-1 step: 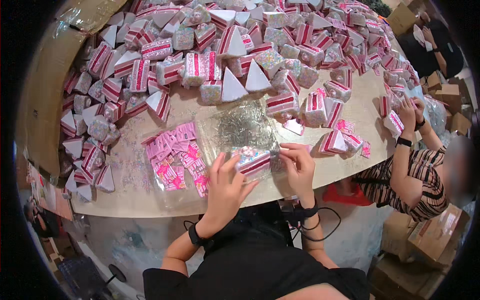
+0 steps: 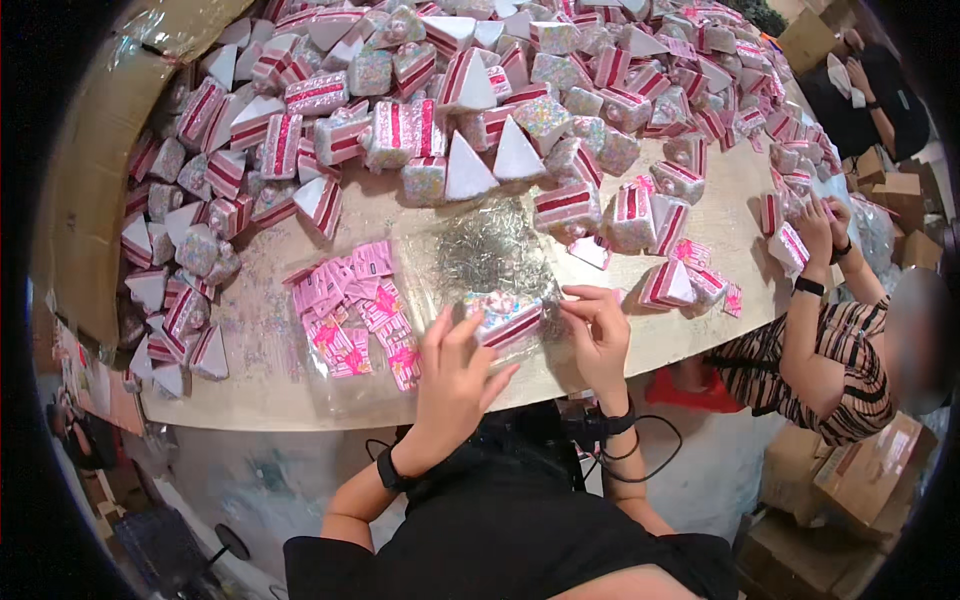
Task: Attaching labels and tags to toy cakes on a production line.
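Note:
A decorated fake cake slice (image 2: 513, 327) with white and dark pink layers lies at the near middle of the table, between my hands. My left hand (image 2: 453, 375) is at its left side, fingers apart, the fingertips close to the slice; whether they touch it is hard to tell. On the other side my right hand (image 2: 598, 335) has thumb and forefinger pinched together near the slice's right end. What that pinch holds, if anything, is too small to make out. Just beyond the slice lies a heap of thin silvery strips (image 2: 487, 245) on clear plastic.
Pink printed packets and cards (image 2: 365, 310) lie left of my hands. Many cake slices (image 2: 400, 135) are piled across the far table, with several nearer slices (image 2: 668, 284) at right. A co-worker's hands (image 2: 818, 232) handle slices at the far right. Cardboard boxes (image 2: 870, 470) stand below.
The cake slice has tilted a little, showing more of its decorated top. Both of my hands stay in nearly the same place.

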Demonstrator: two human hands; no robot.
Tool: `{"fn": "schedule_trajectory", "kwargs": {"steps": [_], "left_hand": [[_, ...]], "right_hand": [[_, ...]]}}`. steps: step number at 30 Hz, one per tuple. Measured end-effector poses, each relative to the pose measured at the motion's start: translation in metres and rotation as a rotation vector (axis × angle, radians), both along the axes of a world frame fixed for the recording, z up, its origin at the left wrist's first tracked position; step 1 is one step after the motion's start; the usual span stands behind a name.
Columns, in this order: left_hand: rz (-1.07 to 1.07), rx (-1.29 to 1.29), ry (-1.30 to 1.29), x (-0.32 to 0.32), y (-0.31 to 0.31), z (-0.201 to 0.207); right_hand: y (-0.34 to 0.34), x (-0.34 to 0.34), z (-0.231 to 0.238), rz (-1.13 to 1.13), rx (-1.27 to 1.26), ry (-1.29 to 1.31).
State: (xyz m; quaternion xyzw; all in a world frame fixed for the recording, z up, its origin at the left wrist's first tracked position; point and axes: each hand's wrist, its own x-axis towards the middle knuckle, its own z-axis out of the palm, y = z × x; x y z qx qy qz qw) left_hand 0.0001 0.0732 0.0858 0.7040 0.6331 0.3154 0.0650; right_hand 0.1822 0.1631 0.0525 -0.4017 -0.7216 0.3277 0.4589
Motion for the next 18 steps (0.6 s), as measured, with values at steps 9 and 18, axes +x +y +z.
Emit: {"fn": "schedule_trajectory", "kwargs": {"steps": [9, 18], "left_hand": [[-0.053, -0.019, -0.076, 0.003, -0.019, -0.021], [0.003, -0.009, -0.05, -0.006, -0.018, -0.018]], "right_hand": [[-0.027, 0.034, -0.017, -0.303, -0.125, 0.175], [-0.033, 0.047, -0.016, -0.417, -0.138, -0.071]]}}
